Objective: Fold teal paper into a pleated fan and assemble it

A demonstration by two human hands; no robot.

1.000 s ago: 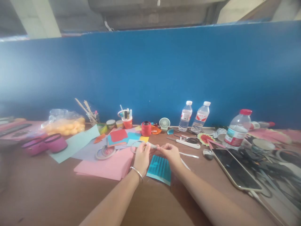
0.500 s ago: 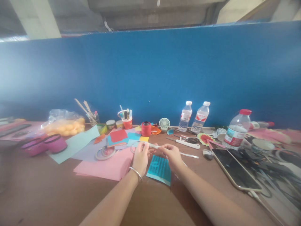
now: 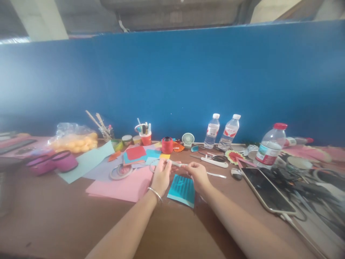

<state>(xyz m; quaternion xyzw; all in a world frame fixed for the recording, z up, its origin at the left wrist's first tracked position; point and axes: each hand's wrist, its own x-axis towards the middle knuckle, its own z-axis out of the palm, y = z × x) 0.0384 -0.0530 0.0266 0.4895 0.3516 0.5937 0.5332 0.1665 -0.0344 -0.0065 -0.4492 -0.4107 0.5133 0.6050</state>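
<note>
Both hands meet over the middle of the table, with a thin whitish strip (image 3: 176,164) stretched between their fingertips. My left hand (image 3: 162,175), with a silver bangle (image 3: 155,194) at the wrist, is closed on the strip's left part. On its right end, my right hand (image 3: 197,175) pinches with thumb and finger. What the strip is made of is too blurred to tell. Below the hands lies a folded blue-green paper (image 3: 181,190) with crease lines. Right of my right hand, a flat white strip (image 3: 217,175) rests on the table.
Pink paper (image 3: 118,187) and rolls of tape (image 3: 120,172) lie to the left. A white-handled cutter (image 3: 215,162), a phone (image 3: 266,190) and a large bottle (image 3: 271,145) stand or lie to the right. Behind are a red thread spool (image 3: 167,145), a small fan (image 3: 188,140) and two water bottles (image 3: 211,131).
The whitish strip between my fingertips looks shorter and lower on its right side. Both hands keep nearly the same place. The whole view has shifted slightly.
</note>
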